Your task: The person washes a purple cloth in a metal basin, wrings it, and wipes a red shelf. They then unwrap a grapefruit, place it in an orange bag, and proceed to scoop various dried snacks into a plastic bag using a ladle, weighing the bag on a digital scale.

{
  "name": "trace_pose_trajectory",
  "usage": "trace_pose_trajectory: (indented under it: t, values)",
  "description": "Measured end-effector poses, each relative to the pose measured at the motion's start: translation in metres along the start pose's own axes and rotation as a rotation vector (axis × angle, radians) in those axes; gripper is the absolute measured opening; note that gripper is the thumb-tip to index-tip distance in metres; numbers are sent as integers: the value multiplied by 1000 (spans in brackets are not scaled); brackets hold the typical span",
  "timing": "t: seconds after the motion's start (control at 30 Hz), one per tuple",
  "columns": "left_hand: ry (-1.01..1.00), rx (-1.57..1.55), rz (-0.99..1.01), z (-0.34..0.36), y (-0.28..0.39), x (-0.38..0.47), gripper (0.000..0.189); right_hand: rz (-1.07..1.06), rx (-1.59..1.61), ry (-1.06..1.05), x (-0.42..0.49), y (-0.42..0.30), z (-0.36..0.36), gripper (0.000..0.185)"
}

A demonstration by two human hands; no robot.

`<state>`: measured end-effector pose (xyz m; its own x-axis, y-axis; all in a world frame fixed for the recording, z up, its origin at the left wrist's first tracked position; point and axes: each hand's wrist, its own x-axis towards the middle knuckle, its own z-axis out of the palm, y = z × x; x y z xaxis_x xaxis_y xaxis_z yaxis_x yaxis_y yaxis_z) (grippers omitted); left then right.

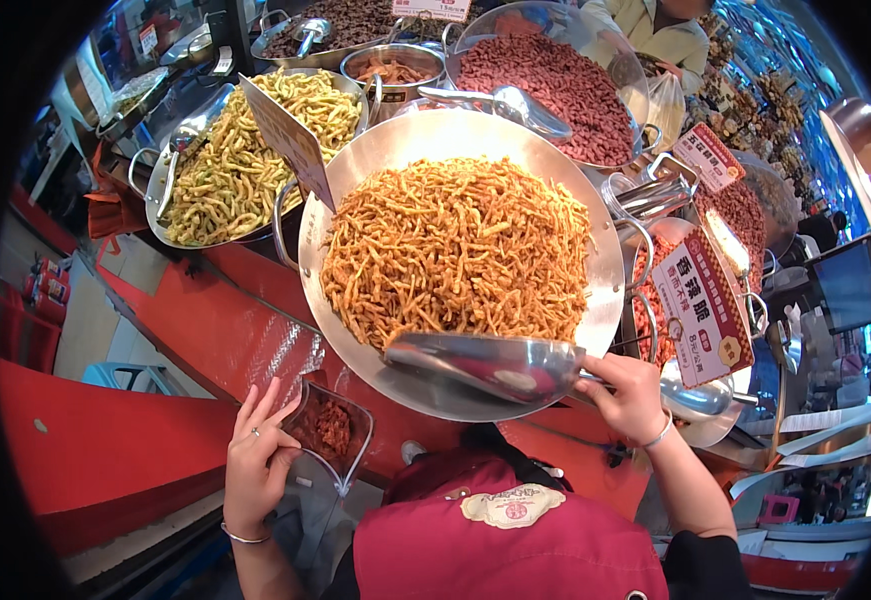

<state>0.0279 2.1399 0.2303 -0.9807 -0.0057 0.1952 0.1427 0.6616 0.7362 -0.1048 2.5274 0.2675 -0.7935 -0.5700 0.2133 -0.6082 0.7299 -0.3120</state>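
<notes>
My right hand (623, 394) grips the handle of a shiny metal food scoop (480, 367), which lies along the near edge of a heap of thin fried orange-brown strips (458, 247). The heap sits in a wide two-handled metal pan (420, 135). Lower left, my left hand (263, 450) pinches the edge of an opened plastic pouch (353, 450). Dark red-brown food pieces (330, 427) are inside the pouch. The pouch is apart from the scoop, below and left of the pan.
Left stands a pan of yellow-green fried strips (233, 172). Behind are a pan of dark red pieces (548, 90) with a scoop (518, 109) and a small metal pot (394, 56). A printed sign (702, 307) stands at right. A person (653, 37) stands beyond the pans.
</notes>
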Motion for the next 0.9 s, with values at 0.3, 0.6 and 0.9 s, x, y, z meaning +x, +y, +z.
trace_pose_trajectory:
  t: [0.3, 0.6, 0.9]
  values:
    - [-19, 50, 38, -7, 1, 13, 13, -174, -178, 223, -5, 4, 10, 32]
    - [3, 44, 23, -16, 7, 18, 11, -100, -164, 374, -3, 6, 29, 33]
    - [19, 37, 17, -37, 12, 19, 7, -11, -89, 515, 1, 5, 45, 33]
